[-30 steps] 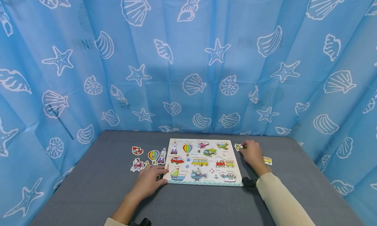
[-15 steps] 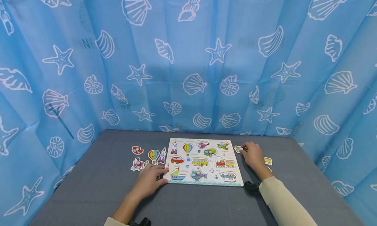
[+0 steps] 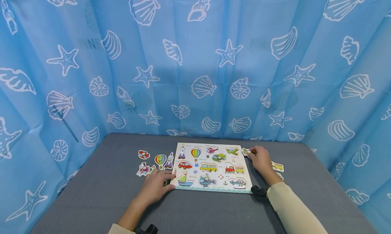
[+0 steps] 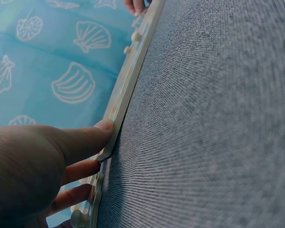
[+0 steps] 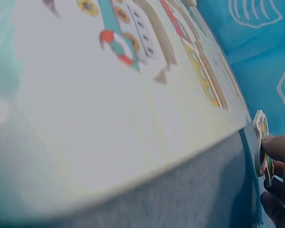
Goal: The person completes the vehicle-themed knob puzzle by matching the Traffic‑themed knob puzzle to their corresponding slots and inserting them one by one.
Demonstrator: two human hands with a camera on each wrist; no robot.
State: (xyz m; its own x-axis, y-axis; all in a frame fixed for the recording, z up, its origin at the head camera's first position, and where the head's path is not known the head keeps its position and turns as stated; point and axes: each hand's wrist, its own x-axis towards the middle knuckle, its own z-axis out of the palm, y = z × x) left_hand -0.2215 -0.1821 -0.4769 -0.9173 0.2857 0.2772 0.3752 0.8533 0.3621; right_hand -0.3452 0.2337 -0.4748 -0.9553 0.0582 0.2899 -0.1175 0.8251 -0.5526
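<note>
Head view: one puzzle board; left hand flat, fingertips at board corner; right hand pinching one loose piece; five loose pieces left of board.

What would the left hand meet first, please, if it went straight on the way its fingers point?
Probably the puzzle board: the left hand already has fingertips against its near left corner.

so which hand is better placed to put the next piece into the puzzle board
Probably the right hand: it already pinches a puzzle piece beside the puzzle board, by the far right corner. The left hand rests on the board's near left corner, steadying it.
</note>
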